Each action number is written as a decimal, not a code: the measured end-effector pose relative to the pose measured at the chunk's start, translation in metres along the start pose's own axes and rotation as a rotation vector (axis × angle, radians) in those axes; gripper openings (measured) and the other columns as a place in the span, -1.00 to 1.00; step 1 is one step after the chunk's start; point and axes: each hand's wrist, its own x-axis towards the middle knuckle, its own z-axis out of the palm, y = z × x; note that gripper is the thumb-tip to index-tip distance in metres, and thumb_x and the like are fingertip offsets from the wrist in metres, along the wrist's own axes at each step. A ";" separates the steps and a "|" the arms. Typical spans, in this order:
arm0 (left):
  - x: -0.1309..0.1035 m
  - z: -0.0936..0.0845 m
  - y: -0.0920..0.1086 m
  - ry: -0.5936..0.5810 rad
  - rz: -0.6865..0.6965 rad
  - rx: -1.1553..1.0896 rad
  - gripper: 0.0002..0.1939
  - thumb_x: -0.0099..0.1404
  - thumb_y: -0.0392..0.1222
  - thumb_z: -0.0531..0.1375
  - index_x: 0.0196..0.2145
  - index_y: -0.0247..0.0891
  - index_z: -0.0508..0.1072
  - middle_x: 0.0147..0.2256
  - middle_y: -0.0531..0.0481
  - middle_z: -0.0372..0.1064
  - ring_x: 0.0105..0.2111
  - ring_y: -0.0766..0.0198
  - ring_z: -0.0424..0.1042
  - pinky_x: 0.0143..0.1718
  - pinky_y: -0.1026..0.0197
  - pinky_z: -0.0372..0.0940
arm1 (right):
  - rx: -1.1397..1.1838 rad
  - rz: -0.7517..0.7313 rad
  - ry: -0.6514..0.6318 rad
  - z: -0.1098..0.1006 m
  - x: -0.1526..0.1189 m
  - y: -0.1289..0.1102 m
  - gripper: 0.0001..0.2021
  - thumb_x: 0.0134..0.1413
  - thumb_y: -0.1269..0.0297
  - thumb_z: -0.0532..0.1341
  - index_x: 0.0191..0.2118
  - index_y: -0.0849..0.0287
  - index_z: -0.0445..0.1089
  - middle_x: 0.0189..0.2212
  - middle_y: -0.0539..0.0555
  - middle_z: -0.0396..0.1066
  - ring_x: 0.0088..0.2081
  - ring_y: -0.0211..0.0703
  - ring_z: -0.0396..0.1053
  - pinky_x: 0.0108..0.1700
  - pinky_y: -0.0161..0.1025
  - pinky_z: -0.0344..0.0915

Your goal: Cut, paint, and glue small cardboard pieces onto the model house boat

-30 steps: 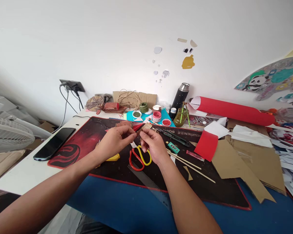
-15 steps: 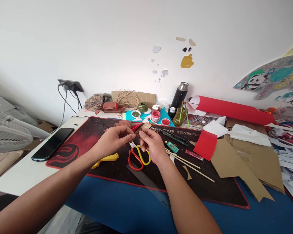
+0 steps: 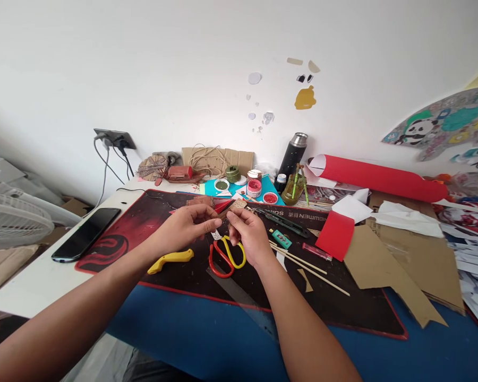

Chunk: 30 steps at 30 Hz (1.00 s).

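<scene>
Left hand point(image 3: 183, 228): you pinch the small brown piece point(image 3: 223, 213), steadying it.
Right hand point(image 3: 249, 233): fingers closed on it, above the scissors point(image 3: 225, 254).

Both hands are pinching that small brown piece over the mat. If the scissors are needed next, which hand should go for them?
Probably the right hand: the scissors lie on the mat just below it, handles nearest its fingers. The left hand sits farther to the left and could hold the brown piece alone.

Bright even daylight, soft faint shadows, sharp centre, wide-angle bending at edges
</scene>
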 end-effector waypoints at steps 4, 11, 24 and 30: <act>0.001 0.000 -0.002 0.040 -0.021 -0.047 -0.56 0.24 0.25 0.37 -0.30 -0.22 0.56 -0.48 0.07 0.41 -0.56 0.32 0.27 -0.55 0.28 0.19 | 0.001 -0.007 0.009 0.001 -0.001 0.000 -0.63 -0.02 -0.01 0.51 -0.28 0.18 0.51 -0.66 -0.14 0.37 -0.71 -0.36 0.22 -0.67 -0.40 0.14; 0.001 0.001 -0.004 0.132 -0.032 -0.146 -0.65 0.26 0.13 0.38 -0.29 -0.22 0.53 -0.50 0.08 0.41 -0.59 0.34 0.28 -0.60 0.32 0.15 | -0.047 -0.023 -0.031 0.004 -0.004 0.002 -0.62 0.03 -0.04 0.48 -0.25 0.19 0.53 -0.66 -0.15 0.35 -0.71 -0.36 0.22 -0.65 -0.39 0.15; -0.024 -0.042 -0.025 0.285 -0.045 -0.260 -0.65 0.32 0.11 0.38 -0.23 -0.22 0.47 -0.42 0.00 0.60 -0.53 0.25 0.48 -0.47 0.24 0.35 | -0.885 -0.307 -0.262 0.031 -0.026 0.022 -0.82 0.31 0.14 0.40 -0.07 0.08 0.65 -0.45 -0.05 0.53 -0.42 -0.21 0.44 -0.29 -0.26 0.29; -0.042 -0.062 -0.036 0.353 -0.043 -0.330 -0.62 0.25 0.11 0.44 -0.27 -0.24 0.50 -0.47 -0.03 0.59 -0.49 0.22 0.52 -0.45 0.24 0.40 | -1.416 -0.560 -0.542 0.065 -0.034 0.026 -0.55 0.38 -0.08 0.35 0.11 0.20 0.59 -0.17 0.15 0.63 -0.14 0.04 0.51 -0.07 -0.09 0.34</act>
